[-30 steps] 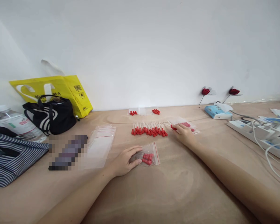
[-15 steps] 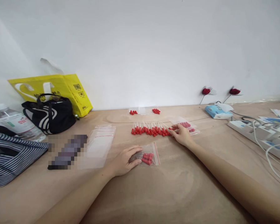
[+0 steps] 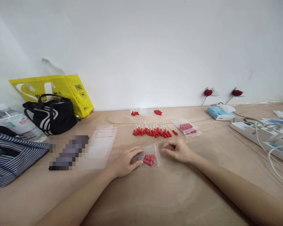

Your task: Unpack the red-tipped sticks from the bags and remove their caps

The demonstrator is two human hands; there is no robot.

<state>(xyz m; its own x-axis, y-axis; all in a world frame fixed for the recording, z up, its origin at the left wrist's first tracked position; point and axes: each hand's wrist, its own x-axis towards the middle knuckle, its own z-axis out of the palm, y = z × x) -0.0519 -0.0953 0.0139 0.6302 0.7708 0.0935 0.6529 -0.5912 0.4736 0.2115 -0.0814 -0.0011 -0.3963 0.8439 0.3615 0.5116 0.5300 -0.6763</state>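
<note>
Left fingers hide part of the clear bag

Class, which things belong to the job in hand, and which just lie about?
Job: clear plastic bag holding red pieces; row of red-headed white sticks; flat clear plastic bags.

Apparently lying about: yellow bag with white handles; black fabric bag; blue tissue pack.

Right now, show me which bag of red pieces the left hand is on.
The frontmost clear bag, its left end under the left hand; the back bags and right-side bags lie farther away.
</note>
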